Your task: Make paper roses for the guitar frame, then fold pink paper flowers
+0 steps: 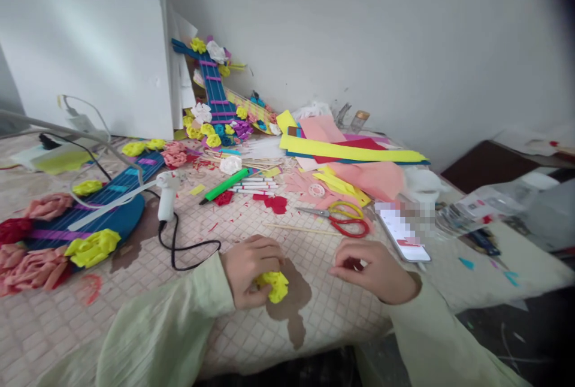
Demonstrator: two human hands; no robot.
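My left hand (254, 270) is closed around a yellow crepe-paper flower (277, 287) just above the tabletop, its petals showing beyond the thumb. Apart from it, to the right, my right hand (371, 270) has its fingers curled in toward the thumb. Whatever it may pinch is too small or hidden to make out. Beyond the right hand lie scissors (348, 219) with red and yellow handles and a thin wooden stick (300, 229). A phone (402, 231) with a lit screen rests close to the right wrist.
A white glue gun (167, 198) with a black cord stands left of my hands. Further left lies a blue paper guitar (130, 210) with paper flowers. A green marker (227, 186), coloured paper strips (350, 148) and another decorated guitar (214, 84) are toward the wall.
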